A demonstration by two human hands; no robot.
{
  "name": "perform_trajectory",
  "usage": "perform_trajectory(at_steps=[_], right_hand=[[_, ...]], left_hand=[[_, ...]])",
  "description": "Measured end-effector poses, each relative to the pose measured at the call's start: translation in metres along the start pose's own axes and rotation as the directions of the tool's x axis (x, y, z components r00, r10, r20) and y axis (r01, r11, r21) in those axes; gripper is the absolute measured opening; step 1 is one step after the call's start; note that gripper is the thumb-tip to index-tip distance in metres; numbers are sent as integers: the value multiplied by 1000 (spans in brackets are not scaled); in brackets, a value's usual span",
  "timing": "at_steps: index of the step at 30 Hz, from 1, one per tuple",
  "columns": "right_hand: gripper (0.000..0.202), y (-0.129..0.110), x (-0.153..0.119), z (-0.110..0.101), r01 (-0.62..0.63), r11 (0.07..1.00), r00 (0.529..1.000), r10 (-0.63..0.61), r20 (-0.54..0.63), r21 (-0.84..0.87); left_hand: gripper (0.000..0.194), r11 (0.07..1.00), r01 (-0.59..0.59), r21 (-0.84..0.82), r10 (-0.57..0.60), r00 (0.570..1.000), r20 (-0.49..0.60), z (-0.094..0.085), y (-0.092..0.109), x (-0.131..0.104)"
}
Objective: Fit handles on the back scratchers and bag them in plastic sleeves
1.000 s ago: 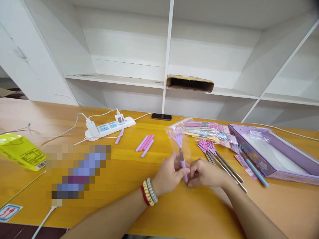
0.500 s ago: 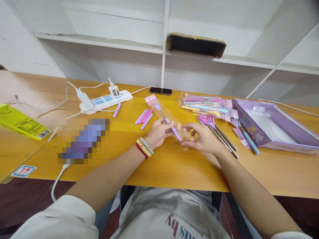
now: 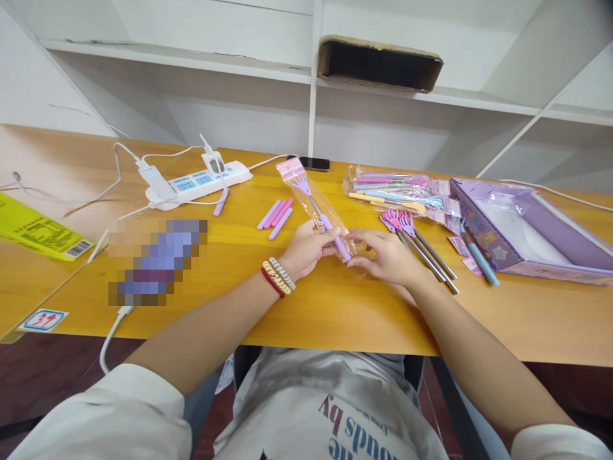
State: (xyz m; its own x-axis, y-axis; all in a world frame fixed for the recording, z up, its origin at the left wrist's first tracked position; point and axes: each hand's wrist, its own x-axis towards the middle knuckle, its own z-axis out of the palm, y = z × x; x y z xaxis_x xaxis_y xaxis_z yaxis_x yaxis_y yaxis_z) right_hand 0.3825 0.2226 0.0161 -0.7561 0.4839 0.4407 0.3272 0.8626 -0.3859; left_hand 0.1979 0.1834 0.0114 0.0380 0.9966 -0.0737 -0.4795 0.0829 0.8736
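Observation:
A purple back scratcher [image 3: 325, 221] with a hand-shaped head and metal rod lies inside a clear plastic bag [image 3: 313, 191] topped by a pink card. My left hand [image 3: 311, 248] is closed around its handle, thumb on top. At the handle's lower end, my right hand [image 3: 385, 254] pinches the bag's crumpled edge. Several loose purple and pink handles [image 3: 275, 217] lie left of the bag. To the right of my right hand sit several metal rods with pink hand-shaped heads [image 3: 426, 252]. A blue-handled back scratcher [image 3: 480, 259] rests beyond them.
Bagged back scratchers [image 3: 397, 191] lie at the back right, by an open purple box [image 3: 520, 262]. A power strip [image 3: 201, 184] with cables, a single purple handle [image 3: 221, 202], a blurred-out device [image 3: 163, 259] and a yellow package [image 3: 38, 230] occupy the left. A black phone [image 3: 313, 164] lies behind.
The bag now lies smoother and closer around the handle, its loose lower end gathered by my right hand. My right fingers have drawn in nearer the handle's end. The view has tilted slightly.

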Motion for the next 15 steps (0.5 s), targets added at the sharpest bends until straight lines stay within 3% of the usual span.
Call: perform_trajectory(at_steps=[4, 10, 15], right_hand=[[39, 0, -1, -3, -21, 1000, 1000, 21, -19, -21], [16, -3, 0, -10, 24, 997, 979, -39, -200, -76], [17, -7, 2, -3, -7, 983, 981, -28, -190, -181]], left_hand=[[19, 999, -18, 27, 18, 1000, -6, 0, 4, -2], [26, 989, -143, 23, 144, 988, -57, 3, 12, -3], [27, 991, -129, 18, 130, 990, -54, 4, 10, -4]])
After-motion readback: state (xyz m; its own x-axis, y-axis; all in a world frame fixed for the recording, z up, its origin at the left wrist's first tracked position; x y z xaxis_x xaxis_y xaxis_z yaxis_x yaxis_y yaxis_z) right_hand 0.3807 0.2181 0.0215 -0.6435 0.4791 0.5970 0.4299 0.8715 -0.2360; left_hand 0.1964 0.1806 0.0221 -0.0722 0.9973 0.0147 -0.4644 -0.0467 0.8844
